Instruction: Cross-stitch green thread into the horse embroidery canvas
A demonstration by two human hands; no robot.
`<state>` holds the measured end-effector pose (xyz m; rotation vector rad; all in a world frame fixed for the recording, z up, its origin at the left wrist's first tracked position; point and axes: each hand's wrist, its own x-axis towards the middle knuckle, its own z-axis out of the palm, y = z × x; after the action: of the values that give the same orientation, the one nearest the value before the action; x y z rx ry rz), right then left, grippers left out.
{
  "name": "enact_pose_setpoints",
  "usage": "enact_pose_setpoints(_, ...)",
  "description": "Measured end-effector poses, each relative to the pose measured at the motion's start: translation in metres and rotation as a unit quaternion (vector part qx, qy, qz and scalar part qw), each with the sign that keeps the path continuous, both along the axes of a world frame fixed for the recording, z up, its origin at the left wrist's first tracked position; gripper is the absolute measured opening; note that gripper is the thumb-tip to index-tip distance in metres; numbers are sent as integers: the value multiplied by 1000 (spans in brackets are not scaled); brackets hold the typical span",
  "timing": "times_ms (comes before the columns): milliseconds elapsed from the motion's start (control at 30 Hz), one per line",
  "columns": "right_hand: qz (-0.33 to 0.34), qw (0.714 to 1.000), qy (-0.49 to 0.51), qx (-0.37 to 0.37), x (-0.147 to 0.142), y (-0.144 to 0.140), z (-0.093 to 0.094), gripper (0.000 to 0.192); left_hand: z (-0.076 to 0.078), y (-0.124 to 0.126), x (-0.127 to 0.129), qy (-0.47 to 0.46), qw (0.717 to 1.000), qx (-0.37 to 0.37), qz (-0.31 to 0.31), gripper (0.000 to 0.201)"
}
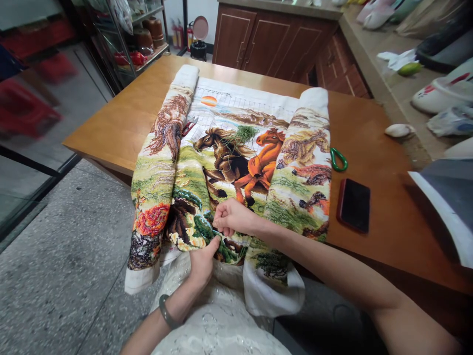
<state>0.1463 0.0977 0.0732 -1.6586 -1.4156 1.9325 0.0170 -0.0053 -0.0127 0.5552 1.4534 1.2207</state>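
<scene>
A cross-stitch cloth (273, 101) with stitched horses, grass and flowers lies over the table and hangs down over its near edge toward my lap. Both its sides are rolled inward. My left hand (204, 256) grips the near part, thumb on top and fingers hidden underneath. Just above it, my right hand (233, 217) is closed in a pinch over the green and dark stitching; anything between the fingertips is too small to make out. A tangle of green thread (246, 133) rests on the horses. Small red-handled snips (189, 126) lie by the left roll.
Right of the cloth, the wooden table (384, 177) bears a phone (354, 205) and a green looped handle (339, 159). A cluttered counter (364, 54) runs along the right. Cabinets (273, 39) stand behind, a shelf rack (136, 39) at back left, red stools (27, 108) at left.
</scene>
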Motion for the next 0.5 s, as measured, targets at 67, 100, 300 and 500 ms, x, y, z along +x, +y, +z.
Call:
enact_pose_setpoints(67,-4,1000,-4,-7,1,-1,0,23,-1,-1,0,9,1000,-6,-5,60)
enact_pose_setpoints(100,-7,1000,-5,-10,1,-1,0,23,-2,-1,0,13,1000,-8,-7,61)
enact_pose_setpoints(300,-4,1000,-2,-17,1,2,-2,22,-4,-1,-1,31,999,-5,-15,64)
enact_pose_setpoints(500,-3,1000,10,-10,2,0,-4,22,-5,-1,0,49,999,0,4,60)
